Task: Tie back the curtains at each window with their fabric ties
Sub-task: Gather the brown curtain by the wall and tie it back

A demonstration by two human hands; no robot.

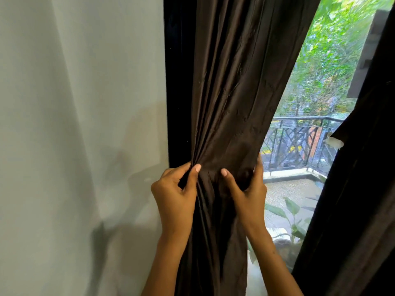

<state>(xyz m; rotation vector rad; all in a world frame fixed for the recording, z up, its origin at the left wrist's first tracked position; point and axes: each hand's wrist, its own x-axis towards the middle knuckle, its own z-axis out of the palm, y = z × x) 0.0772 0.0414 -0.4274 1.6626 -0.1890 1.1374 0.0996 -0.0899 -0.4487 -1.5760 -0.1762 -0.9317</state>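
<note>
1. Dark brown, satiny, pleated fabric curtain (230, 86): it hangs down the middle of your view, gathered into a narrow bunch at the level of your hands, its folds fanning out wider above them. Below your hands it drops straight down between your forearms.

2. Your left hand (175, 189): it sits at the left edge of the curtain, thumb and fingers (195, 170) curled and pinching a tight cluster of pleats.

3. Your right hand (248, 189): it sits at the right edge of the curtain, thumb (226, 175) pressed on the front of the cloth and the other fingers wrapped round the edge behind it, gripping the fabric. A span of bunched cloth lies between your 2 hands.

4. Black vertical window frame (177, 82): just left of the curtain, touching its left folds.

5. Pale grey-white painted wall (74, 124): left of the frame, carrying the soft shadow of your arms.

6. Second dark brown curtain panel (359, 189): well right of the first curtain, along the right edge of view.

7. Black metal balcony railing with crossed bars (299, 137): seen through the glass between the 2 curtains, with green tree foliage (329, 60) above it and leafy green potted plants (292, 221) below it.

8. Fabric tie: you cannot tell it apart from the curtain cloth in this view.
</note>
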